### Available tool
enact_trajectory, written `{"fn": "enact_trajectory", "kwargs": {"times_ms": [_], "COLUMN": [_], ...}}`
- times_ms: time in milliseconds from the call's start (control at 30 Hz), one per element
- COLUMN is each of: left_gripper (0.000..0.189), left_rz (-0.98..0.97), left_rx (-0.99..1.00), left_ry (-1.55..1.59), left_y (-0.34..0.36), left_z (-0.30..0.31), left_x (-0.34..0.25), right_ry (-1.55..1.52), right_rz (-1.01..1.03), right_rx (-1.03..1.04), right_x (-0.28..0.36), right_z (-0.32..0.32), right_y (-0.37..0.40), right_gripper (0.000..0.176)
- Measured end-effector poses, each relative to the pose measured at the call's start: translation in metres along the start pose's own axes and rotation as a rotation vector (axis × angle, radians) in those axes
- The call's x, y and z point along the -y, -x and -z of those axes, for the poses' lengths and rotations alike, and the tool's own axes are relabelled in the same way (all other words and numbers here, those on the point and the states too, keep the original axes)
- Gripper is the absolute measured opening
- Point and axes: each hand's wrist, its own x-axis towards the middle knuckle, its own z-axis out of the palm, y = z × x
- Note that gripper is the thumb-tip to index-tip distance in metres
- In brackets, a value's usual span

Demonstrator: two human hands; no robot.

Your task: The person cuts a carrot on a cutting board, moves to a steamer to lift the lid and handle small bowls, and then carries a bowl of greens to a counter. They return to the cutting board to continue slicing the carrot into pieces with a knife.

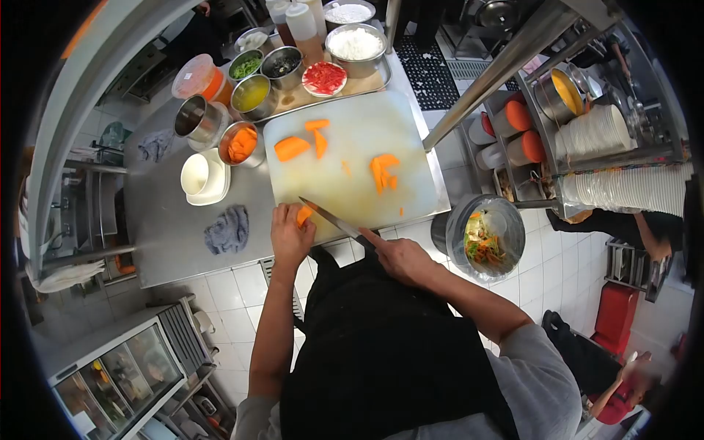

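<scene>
- While pinching orange piece (304, 214) in left hand (291, 240) by cutting board (334, 158)'s edge, could drop it.
- With right hand (405, 259) closed round knife (332, 220), could nick fingertips (281, 213) set so near.

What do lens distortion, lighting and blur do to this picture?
Head view: strong fisheye curving, black corners; head view: cutting board brightly lit, apron so dark that detail is mostly lost; head view: left hand, right hand and knife reasonably clear, outer edges softer and stretched.

Left hand (293, 233) pins carrot piece (303, 214); right hand (403, 258) holds knife (334, 220).
</scene>
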Motion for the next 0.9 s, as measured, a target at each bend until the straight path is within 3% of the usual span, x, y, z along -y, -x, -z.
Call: {"fn": "enact_trajectory", "kwargs": {"times_ms": [900], "left_gripper": [0.026], "left_rz": [0.053], "left_rx": [0.012], "left_ry": [0.133], "left_y": [-0.003], "left_z": [-0.005], "left_x": [0.008], "right_ry": [0.184], "right_rz": [0.066], "right_rx": [0.009], "right_x": [0.003], "right_z": [-0.011], "right_y": [-0.004], "right_gripper": [0.089]}}
